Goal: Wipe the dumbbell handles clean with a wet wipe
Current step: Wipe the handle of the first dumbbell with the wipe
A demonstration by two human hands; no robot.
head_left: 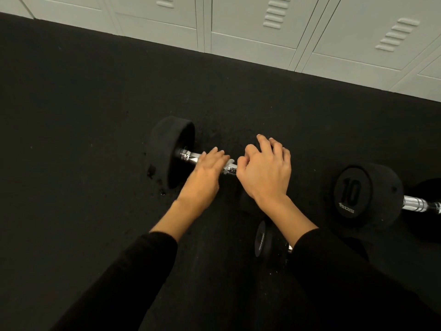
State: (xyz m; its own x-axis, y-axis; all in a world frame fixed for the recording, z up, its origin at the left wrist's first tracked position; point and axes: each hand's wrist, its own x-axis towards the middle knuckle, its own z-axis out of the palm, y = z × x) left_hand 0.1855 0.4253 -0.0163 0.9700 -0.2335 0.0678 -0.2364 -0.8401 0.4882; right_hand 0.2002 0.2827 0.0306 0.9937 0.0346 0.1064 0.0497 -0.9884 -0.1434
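Dumbbell (170, 151): lies on black floor (83, 115); chrome handle (191, 158) runs left-right across the view. Left hand (206, 170): curled over the handle, pinching a white wet wipe (229, 166) against the bar. Right hand (265, 168): loosely cupped, just beside, over the handle's right end; contents hidden. Second dumbbell (365, 194), marked 10: well to the right, untouched. Likely wiping stroke: along the bar, leftward.
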